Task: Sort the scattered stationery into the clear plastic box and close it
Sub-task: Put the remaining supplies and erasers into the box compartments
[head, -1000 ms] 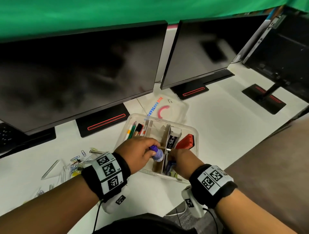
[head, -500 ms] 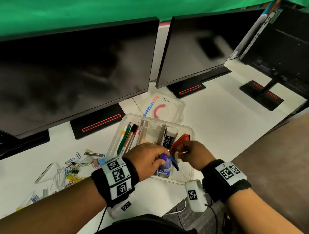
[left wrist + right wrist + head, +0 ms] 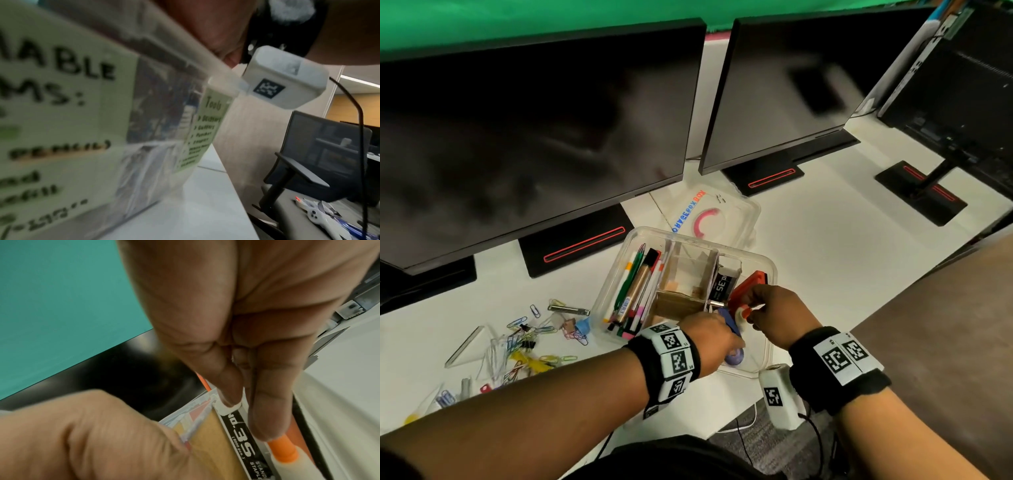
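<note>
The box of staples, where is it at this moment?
In the head view the box of staples stands in the right part of the clear plastic box, between the cardboard divider and the red stapler, just beyond the right hand.

I see two dark monitors (image 3: 534, 137) (image 3: 784, 92) standing side by side at the back of the white tabletop (image 3: 825, 257), each on a flat black base with a red stripe (image 3: 582, 245) (image 3: 770, 178). A third monitor (image 3: 955, 78) stands on the far right on its own base (image 3: 921, 192). Behind them all I see a green backdrop (image 3: 517, 17). From the left wrist view, a black office chair (image 3: 320, 155) stands beside the tabletop's edge, near a tan partition wall (image 3: 252, 129).
</note>
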The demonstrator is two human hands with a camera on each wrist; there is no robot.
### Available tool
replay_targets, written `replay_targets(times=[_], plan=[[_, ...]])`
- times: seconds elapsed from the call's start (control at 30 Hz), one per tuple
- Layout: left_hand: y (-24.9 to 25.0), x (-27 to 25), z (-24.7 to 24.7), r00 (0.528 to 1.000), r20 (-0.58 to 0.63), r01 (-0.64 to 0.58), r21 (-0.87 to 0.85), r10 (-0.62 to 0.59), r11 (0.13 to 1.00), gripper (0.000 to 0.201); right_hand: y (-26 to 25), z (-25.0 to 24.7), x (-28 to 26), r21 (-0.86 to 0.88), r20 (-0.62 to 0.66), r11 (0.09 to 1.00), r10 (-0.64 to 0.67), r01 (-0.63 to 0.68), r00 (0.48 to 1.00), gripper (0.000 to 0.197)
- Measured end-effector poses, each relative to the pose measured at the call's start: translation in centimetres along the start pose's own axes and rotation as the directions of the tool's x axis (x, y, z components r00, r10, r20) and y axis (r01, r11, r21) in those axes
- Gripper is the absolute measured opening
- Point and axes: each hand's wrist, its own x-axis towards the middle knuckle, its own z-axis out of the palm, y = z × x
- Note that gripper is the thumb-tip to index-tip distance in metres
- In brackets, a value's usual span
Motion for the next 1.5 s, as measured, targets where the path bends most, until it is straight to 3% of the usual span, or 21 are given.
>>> replay_targets(times=[0.07, 0.13, 0.23, 0.33, 0.47, 0.63, 0.73, 0.83, 0.97, 1.13, 1.27, 1.5], plan=[[-0.3, 0.3, 0.3, 0.998, 0.062, -0.006, 0.006, 0.005, 1.000, 0.037, 0.0, -0.1, 0.0, 0.007, 0.000, 1.000, 0.005, -0.005, 1.000, 0.021], [-0.5, 0.1, 0.2, 0.999, 0.048, -0.025, -0.014, 0.026, 1.000, 0.044, 0.0, -0.2, 0.1, 0.008, 0.004, 1.000, 0.007, -0.007, 1.000, 0.021], [-1.3, -1.8, -0.9, 0.990, -0.143, -0.011, -0.147, -0.010, 0.989, 0.042, -0.4, -0.3, 0.2, -0.043, 0.019, 0.999, -0.009, 0.010, 1.000, 0.023], [-3.7, -5.6, -2.2, 0.930, -0.327, 0.056, -0.329, -0.169, 0.943, 0.035, -2.6, -0.6, -0.2, -0.129, 0.033, 0.986, -0.099, 0.102, 0.995, 0.020], [-8.5, -12.8, -2.0, 0.811, -0.396, 0.250, -0.432, -0.431, 0.867, 0.030, -8.3, 0.8, -0.9, -0.021, 0.009, 0.964, -0.266, 0.266, 0.964, 0.012], [-14.3, -21.4, 2.6, 0.640, -0.290, 0.520, -0.518, -0.711, 0.679, 0.026, -15.0, 6.5, -2.1, -0.043, 0.122, 0.858, -0.503, 0.511, 0.855, 0.015], [-16.3, -25.7, 7.0, 0.584, -0.137, 0.649, -0.514, -0.800, 0.561, 0.027, -17.2, 10.8, -3.2, -0.124, 0.299, 0.786, -0.552, 0.606, 0.778, 0.023], [-17.1, -28.7, 11.2, 0.558, -0.027, 0.708, -0.506, -0.829, 0.493, 0.030, -17.4, 15.2, -3.4, -0.235, 0.486, 0.736, -0.476, 0.634, 0.733, 0.031], [-17.4, -31.2, 14.8, 0.520, 0.078, 0.769, -0.477, -0.850, 0.426, 0.037, -16.2, 19.4, -2.2, -0.375, 0.575, 0.748, -0.275, 0.547, 0.770, 0.043], [-17.1, -32.6, 17.3, 0.520, 0.127, 0.793, -0.439, -0.845, 0.422, 0.052, -15.3, 21.7, -0.9, -0.403, 0.485, 0.823, -0.179, 0.400, 0.856, 0.065], [-16.8, -33.1, 18.4, 0.509, 0.178, 0.797, -0.467, -0.842, 0.383, 0.058, -15.1, 23.8, -0.6, -0.363, 0.455, 0.863, -0.166, 0.352, 0.875, 0.058], [-16.4, -34.6, 20.0, 0.448, 0.179, 0.772, -0.572, -0.876, 0.278, 0.066, -16.8, 26.0, 0.1, -0.243, 0.353, 0.933, -0.170, 0.266, 0.920, 0.038]])
